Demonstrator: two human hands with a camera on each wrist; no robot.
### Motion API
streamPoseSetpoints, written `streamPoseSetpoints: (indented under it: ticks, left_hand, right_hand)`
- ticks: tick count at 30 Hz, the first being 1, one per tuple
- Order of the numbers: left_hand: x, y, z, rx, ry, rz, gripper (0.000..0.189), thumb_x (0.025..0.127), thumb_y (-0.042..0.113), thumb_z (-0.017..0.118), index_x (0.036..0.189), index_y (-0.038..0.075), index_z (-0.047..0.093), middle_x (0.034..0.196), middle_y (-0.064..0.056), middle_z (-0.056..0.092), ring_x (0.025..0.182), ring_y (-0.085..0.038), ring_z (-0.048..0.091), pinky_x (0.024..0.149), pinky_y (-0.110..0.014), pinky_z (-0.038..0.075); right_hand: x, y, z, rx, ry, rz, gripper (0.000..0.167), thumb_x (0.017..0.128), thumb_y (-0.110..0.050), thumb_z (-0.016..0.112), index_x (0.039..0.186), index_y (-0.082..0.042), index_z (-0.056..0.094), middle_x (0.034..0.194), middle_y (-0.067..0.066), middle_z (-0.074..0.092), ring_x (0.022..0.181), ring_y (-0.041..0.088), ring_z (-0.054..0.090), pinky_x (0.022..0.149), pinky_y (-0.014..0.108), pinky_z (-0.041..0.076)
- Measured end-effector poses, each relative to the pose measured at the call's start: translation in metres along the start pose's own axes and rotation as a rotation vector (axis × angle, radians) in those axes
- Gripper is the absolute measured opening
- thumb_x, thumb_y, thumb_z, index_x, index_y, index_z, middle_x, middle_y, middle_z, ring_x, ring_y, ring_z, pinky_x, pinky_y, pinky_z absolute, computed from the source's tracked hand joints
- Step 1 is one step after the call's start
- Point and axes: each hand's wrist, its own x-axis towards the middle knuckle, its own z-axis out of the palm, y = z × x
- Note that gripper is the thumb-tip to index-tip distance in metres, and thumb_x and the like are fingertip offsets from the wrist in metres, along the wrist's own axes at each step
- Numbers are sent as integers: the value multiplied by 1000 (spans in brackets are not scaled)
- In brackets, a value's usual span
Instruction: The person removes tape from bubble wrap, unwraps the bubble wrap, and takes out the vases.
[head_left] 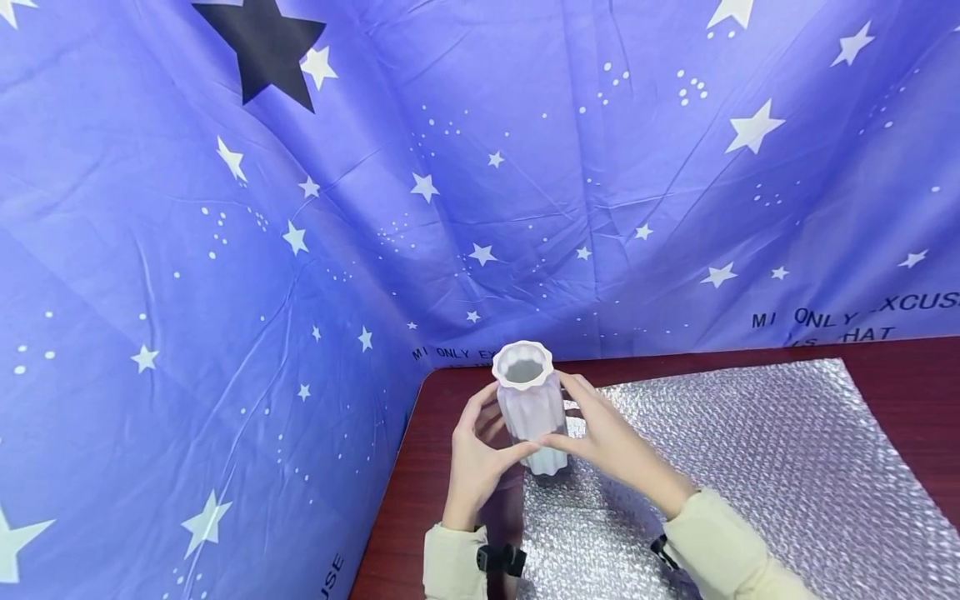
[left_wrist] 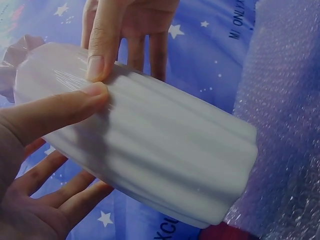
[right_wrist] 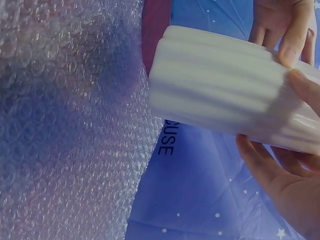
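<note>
A white fluted vase [head_left: 534, 410] with a scalloped rim stands upright between both hands, close over the near-left corner of the bubble wrap [head_left: 757, 467]. My left hand [head_left: 474, 462] grips its left side, thumb across the front and fingers curving behind. On the opposite side my right hand [head_left: 609, 433] holds it the same way. Both thumbs nearly meet on the vase's front, as the left wrist view shows on the glossy ridged wall [left_wrist: 165, 135]. In the right wrist view the vase's base [right_wrist: 162, 75] overlaps the edge of the bubble wrap.
The bubble wrap lies flat over much of the dark red table [head_left: 408, 492], whose left edge runs beside the left arm. A blue star-patterned cloth [head_left: 525, 208] hangs behind the table and along its left side. Cream sleeves [head_left: 453, 567] and black wrist straps cover the wrists.
</note>
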Motion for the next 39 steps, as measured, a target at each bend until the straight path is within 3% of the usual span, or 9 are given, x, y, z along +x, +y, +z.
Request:
streamPoseSetpoints:
  ticks: [18,29,39]
  left_hand:
    - [4,-4,-23,40,50,20,86,63,-1,92,138,17,55,132,-10,57,120,-30,60,101,-36,52]
    - [3,-14,-36,26,101,-18,87,59,-6,92,136,12,55,130,-12,57,120,-30,60,101,-32,52]
    - [4,-22,-41,34,117,-21,87,59,-7,91,136,10,54,129,-15,56,120,-33,59,100,-31,52]
  right_hand:
    - [18,-2,24,58,-7,-5,88,79,-27,84,151,-8,37,146,12,50,131,34,51,103,53,49]
    - [28,-5,43,92,-29,-13,88,78,-18,83,152,-9,35,140,14,51,128,34,53,101,49,51]
    - [32,-3,53,65,-22,-19,86,78,-15,82,150,-5,37,134,15,55,115,32,60,96,49,54]
